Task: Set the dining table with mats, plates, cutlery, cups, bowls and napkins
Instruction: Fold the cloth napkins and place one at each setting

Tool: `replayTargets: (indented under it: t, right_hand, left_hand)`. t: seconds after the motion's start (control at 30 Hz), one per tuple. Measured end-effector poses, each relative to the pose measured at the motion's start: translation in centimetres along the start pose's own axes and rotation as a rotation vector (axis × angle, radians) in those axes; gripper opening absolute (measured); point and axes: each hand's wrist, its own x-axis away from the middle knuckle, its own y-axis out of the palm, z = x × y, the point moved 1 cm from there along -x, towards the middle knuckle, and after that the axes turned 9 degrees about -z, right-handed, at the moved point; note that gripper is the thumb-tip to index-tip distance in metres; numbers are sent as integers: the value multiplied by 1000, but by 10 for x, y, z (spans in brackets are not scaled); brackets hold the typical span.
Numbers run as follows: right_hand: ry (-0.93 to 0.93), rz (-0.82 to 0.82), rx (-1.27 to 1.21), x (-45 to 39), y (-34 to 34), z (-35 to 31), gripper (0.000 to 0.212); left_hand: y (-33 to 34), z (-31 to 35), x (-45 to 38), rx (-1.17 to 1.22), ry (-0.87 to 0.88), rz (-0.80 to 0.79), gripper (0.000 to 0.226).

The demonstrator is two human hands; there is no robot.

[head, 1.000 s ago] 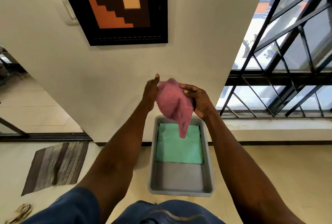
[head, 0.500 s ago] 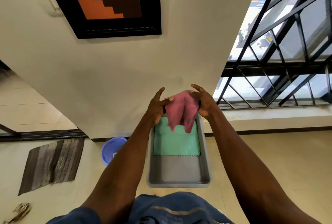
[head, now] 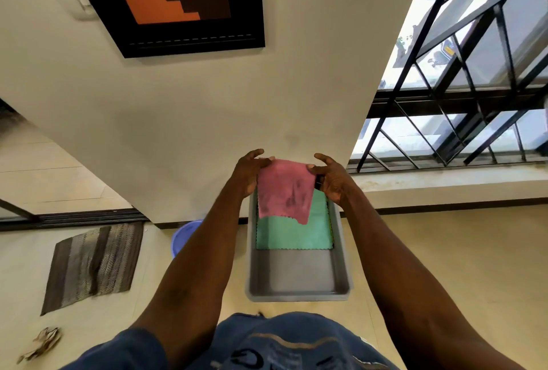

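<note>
A pink napkin [head: 284,191] with dark smudges hangs spread out above the far end of a grey tray [head: 296,289] on the floor. My left hand [head: 247,174] pinches its upper left corner and my right hand [head: 332,180] pinches its upper right corner. Inside the tray's far half lies a flat green napkin [head: 293,234], partly hidden behind the pink one. The tray's near half shows bare grey bottom.
A blue plastic bowl [head: 185,234] sits on the floor left of the tray, behind my left forearm. A striped brown mat [head: 95,263] lies further left, a crumpled scrap [head: 41,343] near it. A wall with a framed picture [head: 178,2] stands ahead, barred windows [head: 462,88] at right.
The pink napkin went from a bunched, dangling shape to a flat spread sheet. Both hands moved apart to its top corners and lowered toward the tray.
</note>
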Motion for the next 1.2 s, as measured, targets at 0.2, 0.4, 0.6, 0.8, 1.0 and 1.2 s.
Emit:
replayTargets:
  t: [0.2,0.4,0.6,0.8,1.0,1.2]
  right_hand:
    - [-36,75,46,-4,-5,-3,42]
    - [-39,114,106,-2,-9,-1,33]
    - [-30,119,93,0,-7,-4,20]
    - [5,217,231,-2,-12,-9,20]
    - [-55,269,259,-6,-18,-10,21]
    - [-131,276,401,-8,-19,-11,31]
  left_hand:
    - [-4,2,-1,-168,-51,-9,65]
    - [-1,-3,-6,-251,66,93,44]
    - [5,-3,-9,-265,125,132,38]
    - [5,-4,-22,-343,183,165,35]
    - [0,-5,-31,-414,210,206,37]
    - [10,5,-20,-490,180,68,39]
